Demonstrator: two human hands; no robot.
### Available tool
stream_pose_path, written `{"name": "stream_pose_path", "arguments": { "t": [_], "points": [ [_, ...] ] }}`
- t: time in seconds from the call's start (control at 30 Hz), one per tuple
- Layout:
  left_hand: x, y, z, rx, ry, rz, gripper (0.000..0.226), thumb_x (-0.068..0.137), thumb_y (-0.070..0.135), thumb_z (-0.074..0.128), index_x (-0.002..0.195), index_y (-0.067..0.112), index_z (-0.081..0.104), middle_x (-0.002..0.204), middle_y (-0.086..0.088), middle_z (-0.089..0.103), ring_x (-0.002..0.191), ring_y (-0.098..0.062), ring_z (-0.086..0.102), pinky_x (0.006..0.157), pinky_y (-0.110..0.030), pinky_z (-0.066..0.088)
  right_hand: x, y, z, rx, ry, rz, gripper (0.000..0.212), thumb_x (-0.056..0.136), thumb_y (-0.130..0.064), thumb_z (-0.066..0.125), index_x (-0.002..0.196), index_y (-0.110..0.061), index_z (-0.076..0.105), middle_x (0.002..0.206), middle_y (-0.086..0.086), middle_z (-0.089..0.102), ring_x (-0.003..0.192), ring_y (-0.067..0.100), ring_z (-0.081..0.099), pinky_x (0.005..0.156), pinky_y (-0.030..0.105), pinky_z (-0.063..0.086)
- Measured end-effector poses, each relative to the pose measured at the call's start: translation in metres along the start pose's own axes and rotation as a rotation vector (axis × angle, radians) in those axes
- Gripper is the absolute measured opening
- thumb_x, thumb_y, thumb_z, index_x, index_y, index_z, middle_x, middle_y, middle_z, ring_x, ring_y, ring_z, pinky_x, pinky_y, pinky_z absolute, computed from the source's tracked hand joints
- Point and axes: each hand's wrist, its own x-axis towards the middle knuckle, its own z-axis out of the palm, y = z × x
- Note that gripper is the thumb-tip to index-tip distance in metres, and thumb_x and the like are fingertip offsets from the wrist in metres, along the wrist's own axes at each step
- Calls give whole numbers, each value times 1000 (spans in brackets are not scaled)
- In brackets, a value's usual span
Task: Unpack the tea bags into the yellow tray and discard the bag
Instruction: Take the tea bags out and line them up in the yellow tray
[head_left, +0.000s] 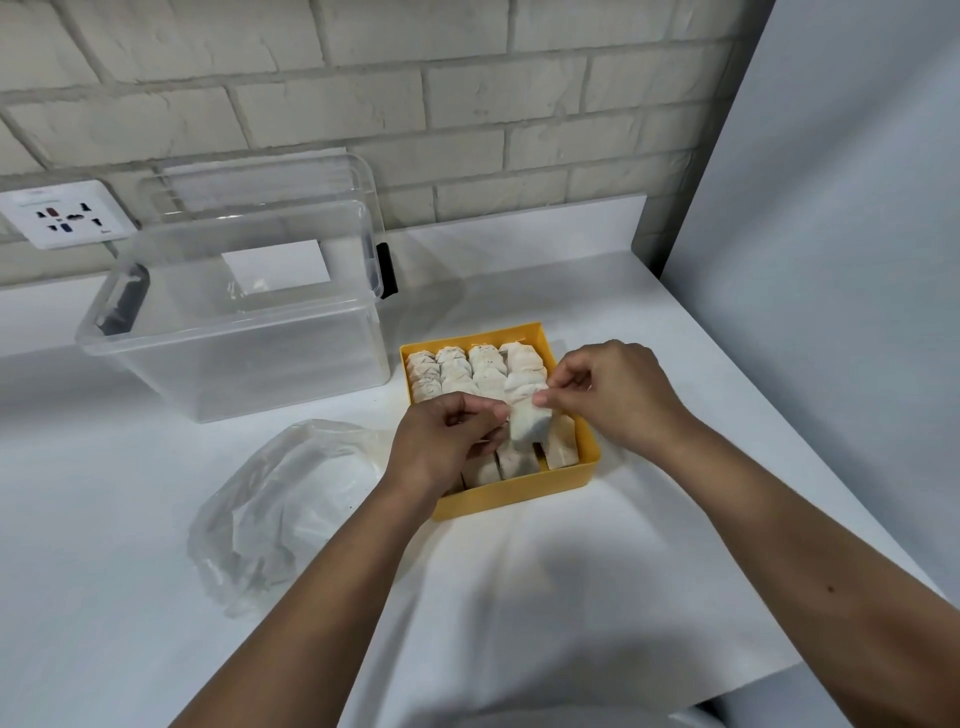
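Seating one more tea bag in the yellow tray

Left of the yellow tray (511, 493): emptied plastic bag (283, 506), not yet discarded. Over the tray's packed rows: left hand (447, 441) and right hand (618, 395), fingertips pinched on one tea bag (527, 423). Risk: forcing it into tight rows, likely crushing or tipping neighbours

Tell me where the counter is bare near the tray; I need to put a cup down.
Bare counter lies right of the yellow tray, toward the grey wall panel, and behind it up to the brick wall. Crowded: the clear bin behind-left, the plastic bag left, and both hands holding a tea bag over the tray.
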Motion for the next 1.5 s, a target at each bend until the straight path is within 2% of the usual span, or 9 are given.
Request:
{"name": "stream_pose_path", "arguments": {
  "t": [0.1, 0.23, 0.37, 0.57, 0.7, 0.83, 0.97, 1.2, 1.5],
  "points": [
    [0, 0, 3, 18, -5, 11, 9, 87, 12, 74, 95, 12, 76, 91, -9, 76, 85, -20, 73, 80, -29, 61, -1, 4, -4, -13, -58, 8, 19, 74, -42, 80, 79, -25, 76, 73, -18, 63, 72, 1, 59, 71, 22, 41],
    [4, -3, 5, 125, -46, 67, 33, 87, 21, 75, 118, 29, 70, 106, 9, 70, 97, -15, 71, 87, -33, 59, -3, 7, 1, -1, -118, -2, 15, 76, -39, 79, 80, -26, 75, 74, -16, 65, 73, 3, 59, 72, 23, 42],
    [0, 1, 9, 125, -74, 79, 11, 92, 28, 69, 100, 25, 75, 87, 12, 74, 87, -11, 69, 87, -36, 60, -3, 6, 4, 22, -122, 0, 13, 79, -36, 78, 82, -24, 75, 77, -13, 67, 76, 7, 61, 74, 26, 46],
    [5, -4, 5, 217, 22, 158, 17, 91, 33, 70, 78, 23, 75, 71, 5, 71, 72, -12, 66, 87, -48, 58, -5, 5, 1, -63, -81, 28, 17, 79, -40, 77, 83, -23, 76, 85, -7, 73, 79, 10, 62, 69, 26, 45],
    [6, -11, -2, 293, 77, 169, 26, 92, 34, 67, 69, 23, 69, 62, 5, 65, 66, -15, 62, 82, -51, 57, -9, 18, -6, -323, -154, 23, 23, 82, -49, 71, 88, -27, 74, 118, -8, 65, 112, 15, 51, 93, 35, 39],
    [2, -14, -5, 327, 83, 174, 24, 91, 35, 68, 74, 19, 69, 71, -6, 69, 75, -32, 66, 80, -48, 54, -7, 29, 1, -436, -300, 70, 23, 83, -50, 69, 96, -32, 74, 155, -6, 34, 147, 19, 18, 118, 46, 15],
    [5, -14, -7, 327, 72, 159, 23, 90, 37, 69, 74, 20, 69, 69, -6, 68, 69, -26, 62, 80, -47, 55, 0, 30, 14, -480, -259, 57, 23, 85, -50, 66, 95, -32, 75, 160, -4, 22, 150, 19, 3, 120, 49, 2],
    [7, -16, -9, 350, 74, 146, 19, 89, 34, 71, 75, 22, 68, 62, 9, 60, 67, -17, 61, 71, -33, 49, 1, 26, 27, -645, -233, -1, 27, 86, -54, 61, 103, -35, 71, 159, -1, 26, 150, 22, 5, 117, 55, -5],
    [4, -8, -3, 299, 33, 138, 17, 88, 34, 72, 76, 21, 73, 73, -1, 71, 68, -16, 62, 79, -45, 55, 2, 4, 22, -130, -131, -63, 26, 78, -52, 72, 100, -37, 71, 149, -9, 40, 147, 15, 17, 119, 50, 4]
  ]
}}
